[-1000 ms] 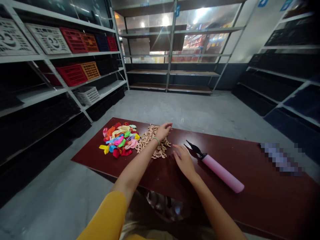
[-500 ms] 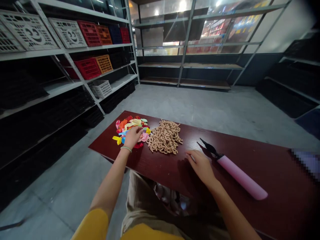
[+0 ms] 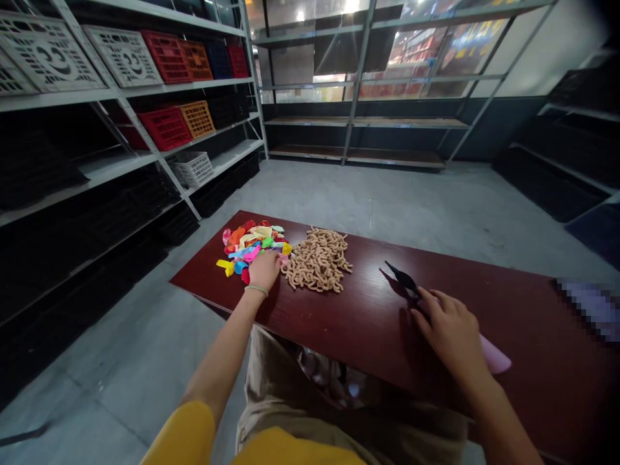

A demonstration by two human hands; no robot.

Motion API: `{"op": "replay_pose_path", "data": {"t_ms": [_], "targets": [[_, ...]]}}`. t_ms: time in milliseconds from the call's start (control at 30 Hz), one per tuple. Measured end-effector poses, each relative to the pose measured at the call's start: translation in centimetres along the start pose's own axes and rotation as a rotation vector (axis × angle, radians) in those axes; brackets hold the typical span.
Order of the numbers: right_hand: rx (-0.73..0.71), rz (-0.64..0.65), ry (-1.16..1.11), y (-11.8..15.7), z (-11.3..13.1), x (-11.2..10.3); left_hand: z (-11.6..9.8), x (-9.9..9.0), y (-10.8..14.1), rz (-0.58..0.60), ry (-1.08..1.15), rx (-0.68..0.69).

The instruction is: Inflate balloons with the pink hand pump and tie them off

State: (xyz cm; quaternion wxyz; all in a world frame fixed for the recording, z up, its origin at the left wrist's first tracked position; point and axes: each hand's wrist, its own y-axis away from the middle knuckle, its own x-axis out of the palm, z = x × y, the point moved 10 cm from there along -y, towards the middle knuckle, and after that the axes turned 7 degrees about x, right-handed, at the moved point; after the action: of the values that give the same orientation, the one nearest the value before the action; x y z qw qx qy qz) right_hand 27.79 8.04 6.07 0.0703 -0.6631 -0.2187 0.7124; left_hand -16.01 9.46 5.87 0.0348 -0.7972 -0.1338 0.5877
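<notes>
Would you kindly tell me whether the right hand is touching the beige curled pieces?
Apart: the head view shows reddish-brown tabletop between the right hand and the beige curled pieces.

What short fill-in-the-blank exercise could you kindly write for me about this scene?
On the table, the curled beige pieces lie to the ____ of the colourful pile in this view.
The person's ____ grip is at the colourful pile.
The right grip covers part of a black-tipped tool whose body is ____.
The sleeve in view is ____.

Missing words: right; left; pink; yellow.
</notes>
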Motion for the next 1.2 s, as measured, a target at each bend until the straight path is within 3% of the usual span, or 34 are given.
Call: {"op": "replay_pose_path", "data": {"t_ms": [100,200,300,400,467,500,600,667,733,833,967,1067,1133,1200], "targets": [[0.044,0.058,0.065,0.5,-2.1,1.0,-0.1,-1.9,0.2,-0.112,0.205,-0.040],[0.107,0.134,0.081,0.2,-3.8,2.0,-1.4,-3.2,0.1,-0.176,0.613,-0.058],[0.220,0.199,0.012,-0.7,-5.1,2.2,-4.4,-3.4,0.2,-0.110,1.087,-0.099],[0.342,0.182,-0.309,-2.1,-4.7,0.6,-9.2,-3.3,0.9,0.063,1.353,-0.065],[0.377,0.157,-0.683,-3.0,-2.8,-1.2,-12.3,-3.2,1.6,0.182,1.441,-0.024],[0.395,0.216,-0.874,-3.2,-1.4,-1.6,-13.8,-3.1,2.0,0.239,1.470,-0.005],[0.449,0.543,-1.390,-3.3,4.8,-2.2,-17.4,-2.6,3.1,0.384,1.456,0.070],[0.410,0.661,-1.613,-3.4,8.5,-3.5,-18.9,-2.4,3.4,0.428,1.376,0.127],[0.295,0.780,-1.739,-3.3,11.8,-4.6,-19.4,-2.4,3.3,0.410,1.303,0.151],[0.201,0.849,-1.848,-2.8,14.1,-5.0,-18.6,-2.6,2.7,0.327,1.283,0.110],[0.336,0.826,-1.923,-2.2,13.7,-3.2,-16.7,-1.2,2.9,0.247,1.446,-0.045],[0.422,0.776,-1.880,-2.3,13.0,-2.4,-15.5,1.7,4.8,0.163,1.708,-0.264],[0.432,0.730,-1.809,-2.6,12.6,-2.3,-15.8,4.7,7.2,0.228,1.813,-0.444],[0.415,0.688,-1.699,-3.0,12.3,-2.3,-17.9,7.3,10.0,0.455,1.855,-0.504]]}}
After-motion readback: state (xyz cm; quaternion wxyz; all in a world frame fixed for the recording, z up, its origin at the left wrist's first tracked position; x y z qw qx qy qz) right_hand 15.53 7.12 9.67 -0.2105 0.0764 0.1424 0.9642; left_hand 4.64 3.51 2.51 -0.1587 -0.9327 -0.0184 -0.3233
